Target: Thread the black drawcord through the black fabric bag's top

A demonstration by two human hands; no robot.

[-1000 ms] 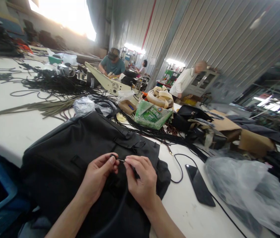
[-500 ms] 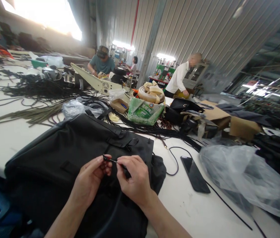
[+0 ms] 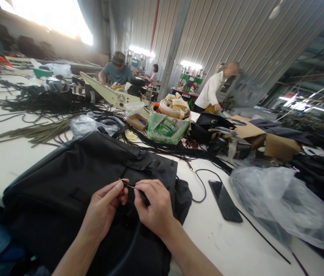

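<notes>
A large black bag lies on the white table, a loop and straps showing on its upper face. Above it, my left hand is closed, thumb and forefinger pinching a small black piece. My right hand is closed too, gripping a thin dark rod with a shiny stretch. The rod bridges the gap between both sets of fingertips and meets the black piece. Its far end is hidden in my right hand, so its exact kind cannot be told.
Right of the bag lie a black phone, a black cord and a clear plastic bag. Behind are bundled cords, a green-and-white sack holding rolled strips, and a cardboard box. Several people work farther back.
My left fingertips have shifted slightly and cover more of the small black piece. My right hand keeps its grip. In the background, the person in white has moved a little.
</notes>
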